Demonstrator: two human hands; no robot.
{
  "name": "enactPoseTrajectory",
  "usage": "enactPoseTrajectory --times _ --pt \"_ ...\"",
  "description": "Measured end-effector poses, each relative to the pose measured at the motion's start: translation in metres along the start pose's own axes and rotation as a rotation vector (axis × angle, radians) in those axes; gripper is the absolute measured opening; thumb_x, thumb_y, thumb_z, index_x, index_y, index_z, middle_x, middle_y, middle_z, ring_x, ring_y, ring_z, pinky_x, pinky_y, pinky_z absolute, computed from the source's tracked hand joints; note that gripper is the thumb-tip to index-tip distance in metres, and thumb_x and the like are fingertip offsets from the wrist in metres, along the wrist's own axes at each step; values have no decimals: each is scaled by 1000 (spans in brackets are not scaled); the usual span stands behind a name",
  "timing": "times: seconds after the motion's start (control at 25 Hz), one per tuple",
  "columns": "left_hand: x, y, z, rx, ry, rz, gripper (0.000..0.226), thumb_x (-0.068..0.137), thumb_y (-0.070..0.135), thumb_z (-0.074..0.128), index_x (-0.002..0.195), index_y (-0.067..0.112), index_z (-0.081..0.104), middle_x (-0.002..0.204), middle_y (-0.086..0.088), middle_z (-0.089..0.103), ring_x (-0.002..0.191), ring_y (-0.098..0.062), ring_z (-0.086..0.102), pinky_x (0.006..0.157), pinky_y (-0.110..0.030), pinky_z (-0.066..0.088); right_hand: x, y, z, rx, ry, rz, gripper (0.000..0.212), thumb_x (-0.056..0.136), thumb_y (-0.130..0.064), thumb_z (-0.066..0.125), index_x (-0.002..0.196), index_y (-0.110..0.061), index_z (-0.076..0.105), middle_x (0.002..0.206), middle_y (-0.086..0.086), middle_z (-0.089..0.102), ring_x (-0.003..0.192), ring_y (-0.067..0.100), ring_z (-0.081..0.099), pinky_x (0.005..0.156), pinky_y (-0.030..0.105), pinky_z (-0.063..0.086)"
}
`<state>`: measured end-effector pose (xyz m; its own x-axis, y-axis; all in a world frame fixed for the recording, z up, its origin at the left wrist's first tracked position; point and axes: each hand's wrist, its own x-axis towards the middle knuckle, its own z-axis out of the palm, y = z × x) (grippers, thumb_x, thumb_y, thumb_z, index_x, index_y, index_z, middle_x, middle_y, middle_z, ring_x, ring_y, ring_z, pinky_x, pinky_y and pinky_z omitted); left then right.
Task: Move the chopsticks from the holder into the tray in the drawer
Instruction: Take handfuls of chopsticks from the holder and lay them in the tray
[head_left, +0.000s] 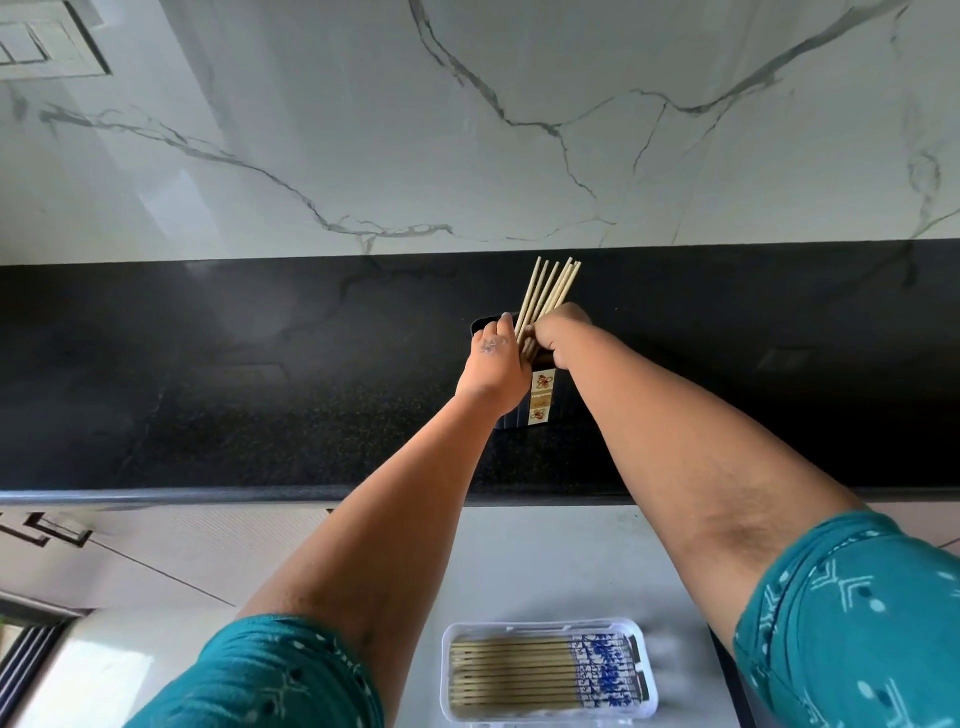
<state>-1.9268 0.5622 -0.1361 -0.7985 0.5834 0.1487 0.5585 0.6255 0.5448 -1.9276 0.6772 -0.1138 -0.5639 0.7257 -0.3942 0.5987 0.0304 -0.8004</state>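
The left hand (491, 364) rests on the rim of the dark holder (519, 410), its fingers (503, 325) curled over the edge as if steadying it — holding nothing else that I can see. Just to its right, the right hand (558, 332) has its fingers clenched round the bundle of chopsticks (553, 288), whose thin ends fan out beyond the fist; their lower ends are hidden by the hands, so whether they are clear of the holder I cannot tell. The holder stands on the black desk (260, 389), near its back edge.

Below, near the person, the clear tray (652, 670) lies in the open drawer (519, 561) and already carries a neat row of chopsticks with blue-patterned ends.

What could go wrong: the bundle is splayed, so a loose stick may slip from the fist on the way down and land on the desk or in the drawer outside the tray. If the sticks are lifted at a slant they may catch the rim and tip the holder, should the left hand let go. The tray looks fairly full, so the new ones may roll off the pile.

The desk is dark speckled stone with a rounded front edge; behind it rises a white wall (467, 130) with grey veining, and a switch plate (31, 47) sits at the upper left.
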Motion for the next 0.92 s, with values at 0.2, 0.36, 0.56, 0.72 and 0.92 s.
enactPoseTrajectory --times 0.2,0.36,0.56,0.72,0.92 --pt "-6 2 -5 21 62 -6 65 93 21 54 146 4 21 144 -16 38 135 -30 30 111 -39 30 -19 -8 -24 -23 132 -203 32 89 -21 68 114 -4 60 101 5 61 90 23 64 47 23 40" --pt "-23 19 -11 -31 54 -40 71 92 33 55 146 4 20 145 -16 36 137 -30 27 110 -40 31 -45 -19 -59 -20 183 -301 34 91 -23 65 120 -5 58 118 12 64 102 28 68 69 30 56" --pt "-50 71 -29 -152 214 62 62 92 34 54 142 4 31 140 -15 43 129 -29 37 106 -39 35 -108 -34 -101 -3 260 -458 31 95 -25 58 118 -5 53 118 13 64 101 29 68 83 43 59" --pt "-100 101 -17 -407 220 99 19 98 23 40 106 8 48 94 -14 62 83 -30 58 69 -47 49 -162 -2 -124 109 205 -491 26 93 -30 59 111 -10 56 109 10 69 92 23 71 77 41 61" --pt "-192 84 48 -757 -50 -182 28 98 14 42 124 8 51 106 -8 63 92 -17 58 78 -36 48 -194 109 -77 -169 40 -302 23 94 -27 55 111 -11 57 116 11 65 103 30 64 84 35 51"
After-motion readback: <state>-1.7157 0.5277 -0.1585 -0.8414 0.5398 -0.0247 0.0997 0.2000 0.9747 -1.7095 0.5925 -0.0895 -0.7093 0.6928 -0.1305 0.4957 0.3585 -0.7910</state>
